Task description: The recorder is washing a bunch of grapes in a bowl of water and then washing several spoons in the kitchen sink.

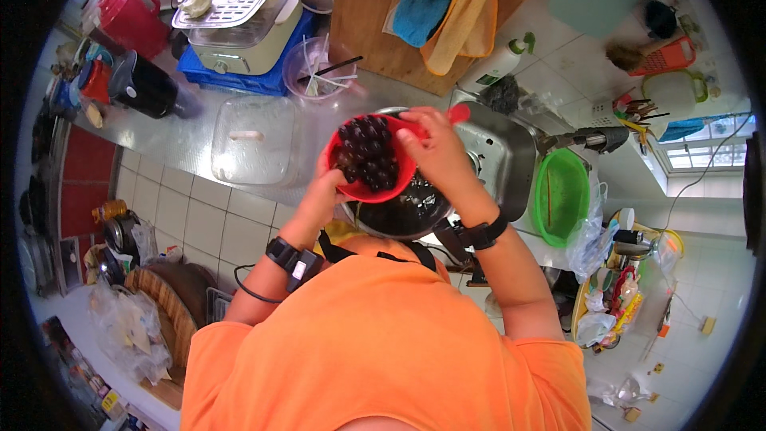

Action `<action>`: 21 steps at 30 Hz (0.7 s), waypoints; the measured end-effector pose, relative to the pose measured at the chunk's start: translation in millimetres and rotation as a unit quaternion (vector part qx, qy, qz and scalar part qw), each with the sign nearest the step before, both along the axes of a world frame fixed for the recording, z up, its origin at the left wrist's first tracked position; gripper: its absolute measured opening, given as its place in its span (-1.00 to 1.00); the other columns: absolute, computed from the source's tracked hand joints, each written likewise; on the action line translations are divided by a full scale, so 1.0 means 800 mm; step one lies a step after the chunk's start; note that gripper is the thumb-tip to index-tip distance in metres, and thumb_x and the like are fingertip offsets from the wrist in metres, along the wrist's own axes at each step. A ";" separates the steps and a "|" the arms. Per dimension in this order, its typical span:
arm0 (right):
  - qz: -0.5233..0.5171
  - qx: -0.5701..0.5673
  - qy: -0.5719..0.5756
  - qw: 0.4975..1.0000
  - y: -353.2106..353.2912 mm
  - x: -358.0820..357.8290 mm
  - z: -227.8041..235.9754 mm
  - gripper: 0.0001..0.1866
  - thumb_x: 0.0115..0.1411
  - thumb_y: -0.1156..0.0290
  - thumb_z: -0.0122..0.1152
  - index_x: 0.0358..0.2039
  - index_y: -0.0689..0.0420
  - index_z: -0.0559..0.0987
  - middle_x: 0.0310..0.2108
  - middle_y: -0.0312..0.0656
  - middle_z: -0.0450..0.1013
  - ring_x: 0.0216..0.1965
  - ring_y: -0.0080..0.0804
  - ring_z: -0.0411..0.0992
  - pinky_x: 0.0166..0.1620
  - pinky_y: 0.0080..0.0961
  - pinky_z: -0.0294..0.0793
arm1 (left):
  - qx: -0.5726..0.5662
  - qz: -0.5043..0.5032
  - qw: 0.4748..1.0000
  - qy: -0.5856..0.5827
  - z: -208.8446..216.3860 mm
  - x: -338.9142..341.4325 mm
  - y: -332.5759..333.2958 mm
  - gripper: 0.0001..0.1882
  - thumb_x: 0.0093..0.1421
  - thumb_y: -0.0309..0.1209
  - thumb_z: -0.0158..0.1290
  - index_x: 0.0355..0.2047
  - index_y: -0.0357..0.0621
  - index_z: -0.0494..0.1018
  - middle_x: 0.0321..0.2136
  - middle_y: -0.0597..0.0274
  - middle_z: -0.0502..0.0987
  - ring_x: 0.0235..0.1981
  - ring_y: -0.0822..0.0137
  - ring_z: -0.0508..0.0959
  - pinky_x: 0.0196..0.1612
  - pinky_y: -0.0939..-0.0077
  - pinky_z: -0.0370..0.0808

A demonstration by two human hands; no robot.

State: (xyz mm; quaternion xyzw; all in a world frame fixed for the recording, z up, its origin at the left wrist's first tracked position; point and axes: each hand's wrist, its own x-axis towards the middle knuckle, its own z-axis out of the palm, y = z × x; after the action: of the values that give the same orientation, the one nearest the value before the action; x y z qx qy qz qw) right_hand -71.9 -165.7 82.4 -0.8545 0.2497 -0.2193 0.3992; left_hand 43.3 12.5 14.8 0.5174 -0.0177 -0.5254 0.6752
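Observation:
Between my hands is a red plastic scoop [406, 173] with a handle, filled with dark, shiny round fruits that look like grapes [369, 152]. My left hand [321, 198] is closed on the scoop's near left rim. On the other side, my right hand [435, 148] wraps round the base of the handle, whose end sticks out to the right. Below the scoop stands a round metal bowl [405, 222] with water and dark contents in it. The scoop and my arms cover part of the bowl, so I cannot tell exactly what lies inside.
Right of the bowl are a steel sink [517, 161] and a green basin [561, 199]. A clear lid [254, 144] lies on the counter to the left. Behind it stand a steamer [239, 52] and a clear tub [307, 72]. Towels [451, 8] hang over a wooden board [363, 16].

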 end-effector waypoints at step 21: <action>0.094 0.157 0.446 0.876 -0.006 -0.050 -0.188 0.00 -0.11 -0.20 0.29 0.13 0.34 0.25 0.06 0.21 0.31 0.11 0.00 0.30 0.14 -0.37 0.26 | -0.017 0.181 0.982 -0.060 0.010 0.082 0.094 -0.30 -0.05 -0.52 -0.21 0.20 -0.13 0.06 0.03 0.12 0.34 0.01 0.14 0.43 -0.02 0.06 0.48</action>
State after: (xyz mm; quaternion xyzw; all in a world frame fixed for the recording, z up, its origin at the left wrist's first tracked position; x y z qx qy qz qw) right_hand -111.6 -170.3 -68.3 -0.8073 0.3509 0.2657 0.3931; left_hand 109.0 87.4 22.8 0.5307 0.0269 -0.3627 0.7656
